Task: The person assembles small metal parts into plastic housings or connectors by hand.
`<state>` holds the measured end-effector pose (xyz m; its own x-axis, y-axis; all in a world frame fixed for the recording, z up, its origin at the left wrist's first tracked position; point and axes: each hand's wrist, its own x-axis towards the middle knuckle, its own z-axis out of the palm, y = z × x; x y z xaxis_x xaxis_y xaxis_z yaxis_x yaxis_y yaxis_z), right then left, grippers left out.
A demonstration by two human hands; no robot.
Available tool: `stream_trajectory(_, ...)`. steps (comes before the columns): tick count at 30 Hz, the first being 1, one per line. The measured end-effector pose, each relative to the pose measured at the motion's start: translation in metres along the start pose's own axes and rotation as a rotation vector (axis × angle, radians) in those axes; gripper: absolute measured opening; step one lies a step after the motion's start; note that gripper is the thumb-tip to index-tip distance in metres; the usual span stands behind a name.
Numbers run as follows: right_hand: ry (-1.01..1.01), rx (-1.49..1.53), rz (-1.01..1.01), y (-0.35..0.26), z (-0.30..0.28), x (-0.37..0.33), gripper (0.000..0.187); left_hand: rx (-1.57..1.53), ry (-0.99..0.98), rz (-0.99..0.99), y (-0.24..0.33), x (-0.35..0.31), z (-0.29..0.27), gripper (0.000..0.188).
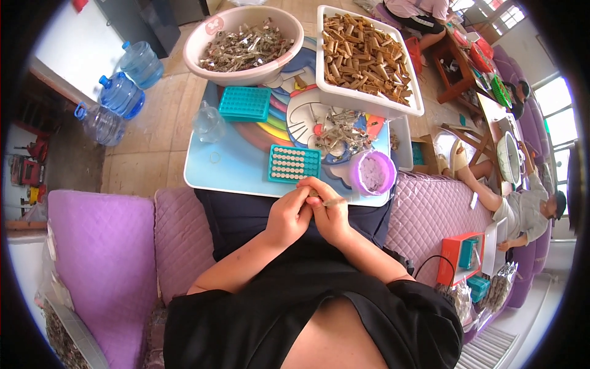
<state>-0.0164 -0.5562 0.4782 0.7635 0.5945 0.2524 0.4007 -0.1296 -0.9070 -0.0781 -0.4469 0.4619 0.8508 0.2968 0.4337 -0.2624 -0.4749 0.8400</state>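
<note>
My left hand (pixel 289 215) and my right hand (pixel 334 222) meet above my lap at the table's near edge. Their fingertips pinch together around a small brownish piece (pixel 314 193), mostly hidden by the fingers. A slim, pale, translucent piece (pixel 335 202) sticks out to the right from my right fingers. Just beyond the hands lies a teal tray (pixel 313 165), its left part filled with rows of small round pale pieces. Right of it stands a purple tub (pixel 389 176) with white translucent bits inside. A loose pile of small glassy and metallic pieces (pixel 344 132) lies behind the tub.
On the blue cartoon table (pixel 203 163) stand another teal tray (pixel 244 103) and a clear plastic container (pixel 209 123). Behind are a pink basin (pixel 192 52) of mixed small parts and a white bin (pixel 369 101) of tan pieces. Water jugs (pixel 123 95) stand left; a co-worker (pixel 522 209) sits right.
</note>
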Motion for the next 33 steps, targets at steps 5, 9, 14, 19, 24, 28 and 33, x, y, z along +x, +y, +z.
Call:
stream_trajectory(5, -0.312, 0.278, 0.297, 0.005, -0.029, 0.015, 0.033, -0.074, -0.129, -0.051, -0.003, 0.010, -0.010, 0.022)
stream_trajectory(9, -0.105, -0.154, 0.247, 0.016, -0.080, 0.029, 0.021, -0.409, -0.246, -0.353, -0.006, 0.003, -0.024, 0.022)
stream_trajectory(14, 0.038, -0.663, 0.255, 0.063, -0.128, 0.036, 0.017, -0.864, -0.090, -0.298, -0.016, 0.018, -0.031, 0.017)
stream_trajectory(19, -0.155, -0.783, 0.241, 0.094, -0.129, 0.032, 0.022, -1.402, -0.223, -0.595, -0.013, 0.022, -0.041, 0.030)
stream_trajectory(24, -0.137, -0.810, 0.248, 0.095, -0.127, 0.030, 0.021, -1.496, -0.234, -0.714, -0.012, 0.020, -0.036, 0.029)
stream_trajectory(28, 0.032, -0.619, 0.354, 0.051, -0.119, 0.037, 0.010, -1.435, -0.249, -0.784, -0.004, 0.021, -0.034, 0.036)
stream_trajectory(33, 0.100, 0.313, 0.202, -0.009, -0.084, 0.028, 0.009, -1.232, -0.359, -0.749, 0.008, 0.022, -0.027, 0.045)
